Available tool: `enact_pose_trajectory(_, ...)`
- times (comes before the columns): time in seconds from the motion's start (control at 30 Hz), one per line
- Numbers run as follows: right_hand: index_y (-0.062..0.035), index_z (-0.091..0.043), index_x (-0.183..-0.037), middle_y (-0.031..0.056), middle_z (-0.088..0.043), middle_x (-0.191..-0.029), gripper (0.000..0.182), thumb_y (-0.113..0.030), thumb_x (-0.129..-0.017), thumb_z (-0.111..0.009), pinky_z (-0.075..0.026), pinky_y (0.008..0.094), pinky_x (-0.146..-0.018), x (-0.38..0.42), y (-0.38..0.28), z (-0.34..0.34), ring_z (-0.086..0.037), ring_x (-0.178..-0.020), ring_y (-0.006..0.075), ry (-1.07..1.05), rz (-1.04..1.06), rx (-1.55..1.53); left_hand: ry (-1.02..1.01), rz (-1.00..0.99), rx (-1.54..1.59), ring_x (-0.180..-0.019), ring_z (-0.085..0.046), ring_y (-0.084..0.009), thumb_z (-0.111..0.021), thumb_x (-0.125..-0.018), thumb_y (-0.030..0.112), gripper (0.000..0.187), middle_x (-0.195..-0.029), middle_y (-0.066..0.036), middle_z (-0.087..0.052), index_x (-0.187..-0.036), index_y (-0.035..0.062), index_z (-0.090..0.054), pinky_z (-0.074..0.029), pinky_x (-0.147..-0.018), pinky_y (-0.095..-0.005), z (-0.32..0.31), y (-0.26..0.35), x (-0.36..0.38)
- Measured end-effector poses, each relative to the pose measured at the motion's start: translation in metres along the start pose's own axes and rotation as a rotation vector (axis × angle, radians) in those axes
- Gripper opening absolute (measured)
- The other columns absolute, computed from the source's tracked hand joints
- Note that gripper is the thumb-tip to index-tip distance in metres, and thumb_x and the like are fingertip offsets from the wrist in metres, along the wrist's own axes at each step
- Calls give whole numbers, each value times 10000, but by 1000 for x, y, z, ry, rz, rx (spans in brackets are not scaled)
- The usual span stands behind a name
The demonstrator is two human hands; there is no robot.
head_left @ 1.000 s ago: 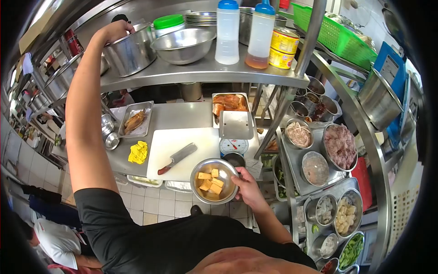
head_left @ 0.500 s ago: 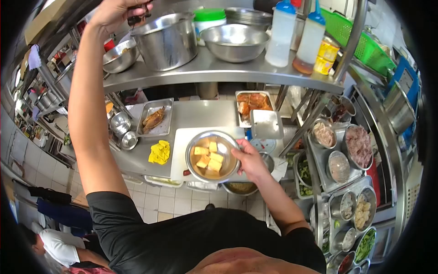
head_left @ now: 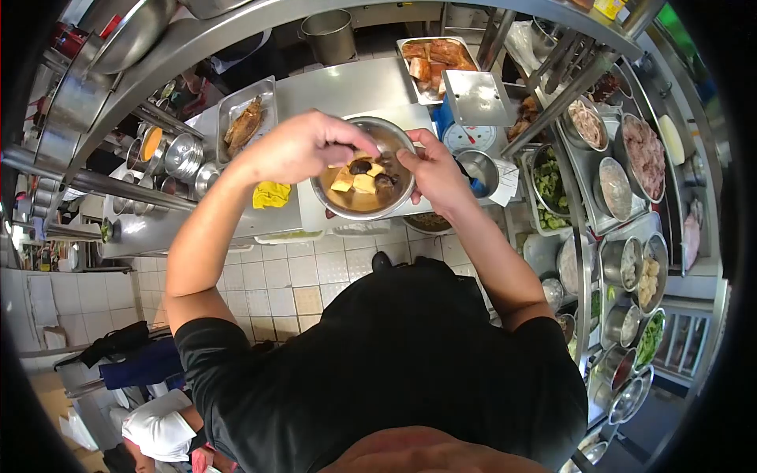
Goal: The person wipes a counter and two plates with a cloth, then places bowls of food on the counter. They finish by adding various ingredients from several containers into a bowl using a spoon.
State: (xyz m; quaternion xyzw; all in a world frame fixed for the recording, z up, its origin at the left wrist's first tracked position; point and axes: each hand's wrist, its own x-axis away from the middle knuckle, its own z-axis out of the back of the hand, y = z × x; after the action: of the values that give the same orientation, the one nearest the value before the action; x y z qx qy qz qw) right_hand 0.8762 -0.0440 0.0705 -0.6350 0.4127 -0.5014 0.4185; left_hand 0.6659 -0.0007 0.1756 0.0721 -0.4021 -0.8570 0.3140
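Pale square floor tiles (head_left: pixel 272 276) spread beneath a crowded kitchen, where a long steel counter (head_left: pixel 339 83) crosses in front of the person and a steel shelf (head_left: pixel 197 43) arches above it. At lower left, a co-worker in a white shirt (head_left: pixel 162 426) bends over. On the right, a rack carries metal bowls of food, among them one of pinkish minced meat (head_left: pixel 643 150). On the counter, a white board (head_left: pixel 312 214) lies partly hidden; beyond it stand a tray (head_left: pixel 268 96) with a brown piece of food and another holding reddish meat (head_left: pixel 438 59). A scale (head_left: pixel 470 135) sits nearby, with a metal plate on top. In front of the person, a round metal bowl (head_left: pixel 398 188) is held up over the board. The right hand (head_left: pixel 432 169) grips its rim, thumb over the inside and fingers outside. The left hand (head_left: pixel 311 146) is above the bowl's far left side, fingers bent and slightly blurred; whether they pinch anything cannot be told. Inside the bowl, yellow blocks (head_left: pixel 364 184) lie with smaller dark pieces (head_left: pixel 360 166), one just beneath the left fingers.
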Motion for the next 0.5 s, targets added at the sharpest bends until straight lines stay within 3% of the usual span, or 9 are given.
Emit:
enact_pose_trajectory(0.2, -33, -463, -1127, 78, -574, -807, 233, -120, -919, -519, -390, 259, -356, -6, -4, 12, -523, -526, 122, 30, -5, -9, 191, 54, 302, -863, -585, -77, -514, -887, -41, 222, -993, -34, -633, -1084, 1, -606, -513, -770, -238, 10, 6, -10)
enact_pose_trajectory(0.37, -41, -472, -1112, 79, -569, -789, 213, -118, -919, -519, -383, 265, -342, -7, -8, 30, -519, -513, 122, 15, 21, -27, 302, -2, -161, -645, -593, -121, -598, -866, 33, 211, -889, -80, -617, -1077, 42, -601, -486, -563, -259, -11, 16, -26)
enact_pose_trajectory(0.47, -86, -491, -1128, 64, -568, -798, 218, -133, -921, -542, -367, 254, -336, -10, 2, 44, -526, -535, 108, 19, 58, 2, 456, -84, -363, -791, -616, -264, -642, -819, 59, 189, -883, -125, -634, -1006, 37, -621, -500, -703, -335, 11, 48, -19)
enact_pose_trajectory(0.5, -97, -498, -1125, 60, -567, -786, 213, -131, -919, -544, -368, 257, -328, -9, 2, 47, -529, -538, 112, 12, 60, 12, 615, -65, -427, -782, -621, -236, -639, -814, 42, 126, -848, -111, -641, -939, 30, -638, -497, -694, -307, 22, 70, -9)
